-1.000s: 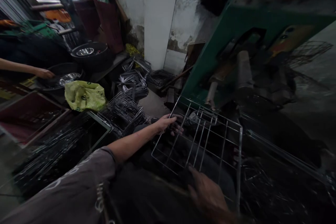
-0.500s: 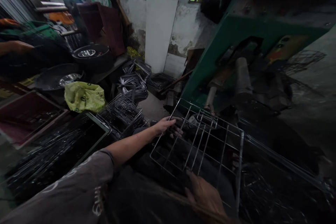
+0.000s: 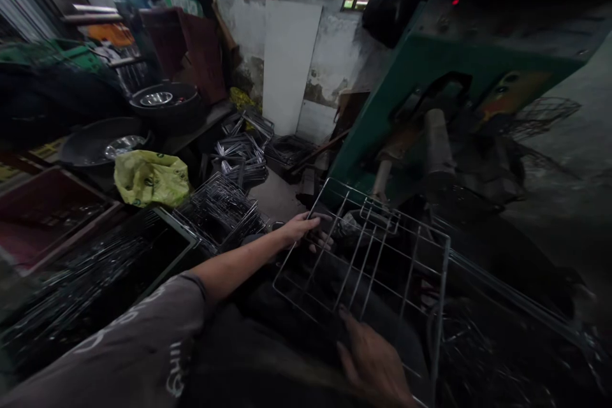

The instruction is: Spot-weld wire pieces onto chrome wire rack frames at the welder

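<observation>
A metal wire grid rack (image 3: 377,243) is held tilted over my lap, close in front of the green machine. My left hand (image 3: 308,231) grips its left edge, thumb on top and fingers curled beneath the wires. At the near side, my right hand (image 3: 373,354) has its thumb and fingers closed at the rack's lower wires; part of that grip is hidden. A small wire rectangle (image 3: 377,215) shows at the rack's far edge, beside the machine's lower electrode arm (image 3: 381,180).
The green machine (image 3: 370,121) with a red light stands at the right. To the left are a wire basket (image 3: 217,210) of wire parts, a yellow plastic bag (image 3: 152,180), a crate of thin rods (image 3: 95,274) and a red crate (image 3: 48,217). Stacked wire frames (image 3: 241,156) lie beyond.
The rack's right side has shifted slightly right, while both my hands keep their hold. At the far left, another person's hand has gone out of view.
</observation>
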Available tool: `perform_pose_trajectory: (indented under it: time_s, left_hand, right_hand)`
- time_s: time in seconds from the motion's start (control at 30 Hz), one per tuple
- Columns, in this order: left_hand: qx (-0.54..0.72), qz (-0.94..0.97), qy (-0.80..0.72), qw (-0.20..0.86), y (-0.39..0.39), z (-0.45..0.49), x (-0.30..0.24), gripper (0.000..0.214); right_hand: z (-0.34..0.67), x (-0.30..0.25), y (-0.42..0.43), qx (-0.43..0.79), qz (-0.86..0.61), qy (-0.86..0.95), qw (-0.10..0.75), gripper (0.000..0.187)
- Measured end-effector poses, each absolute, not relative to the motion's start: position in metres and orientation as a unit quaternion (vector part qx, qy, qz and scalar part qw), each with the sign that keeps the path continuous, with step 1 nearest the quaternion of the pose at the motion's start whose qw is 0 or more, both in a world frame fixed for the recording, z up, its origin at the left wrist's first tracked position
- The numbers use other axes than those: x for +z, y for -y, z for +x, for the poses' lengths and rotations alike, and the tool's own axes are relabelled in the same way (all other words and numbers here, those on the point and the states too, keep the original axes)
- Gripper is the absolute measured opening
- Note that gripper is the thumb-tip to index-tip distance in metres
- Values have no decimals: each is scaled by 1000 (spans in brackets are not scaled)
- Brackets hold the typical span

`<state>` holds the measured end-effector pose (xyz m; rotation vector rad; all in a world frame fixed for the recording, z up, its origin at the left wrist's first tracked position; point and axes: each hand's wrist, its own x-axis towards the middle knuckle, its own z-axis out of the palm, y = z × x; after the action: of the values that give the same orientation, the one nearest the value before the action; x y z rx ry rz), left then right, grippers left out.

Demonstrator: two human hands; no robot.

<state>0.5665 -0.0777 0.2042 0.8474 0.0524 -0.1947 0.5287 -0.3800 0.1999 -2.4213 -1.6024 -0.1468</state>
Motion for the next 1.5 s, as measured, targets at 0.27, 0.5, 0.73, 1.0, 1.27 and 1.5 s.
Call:
perform_pose_trajectory:
  time_s: [0.27, 0.5, 0.73, 1.0, 1.27, 1.5]
  left_hand:
    - [-85, 410, -37, 907, 81, 591, 202, 57]
    - [-86, 407, -31, 909, 85, 590, 197, 59]
    - [-78, 406, -46, 909, 89, 587, 201, 60]
    - [-77, 408, -13, 910, 93, 575, 198, 62]
    - [-76, 407, -14, 910, 92, 573, 196, 61]
    - [-76, 401, -25, 913, 91, 572, 191, 60]
  right_hand:
    - [562, 208, 383, 2, -825, 561, 75, 41]
    - [561, 208, 390, -26, -828, 554, 78, 42]
    - [557, 207, 388, -48, -823, 560, 84, 42]
    - [550, 180, 397, -6, -823, 564, 59, 44]
    - [542, 184, 390, 23, -859, 511, 34, 40]
    - [545, 169, 398, 96, -868, 482, 70, 43]
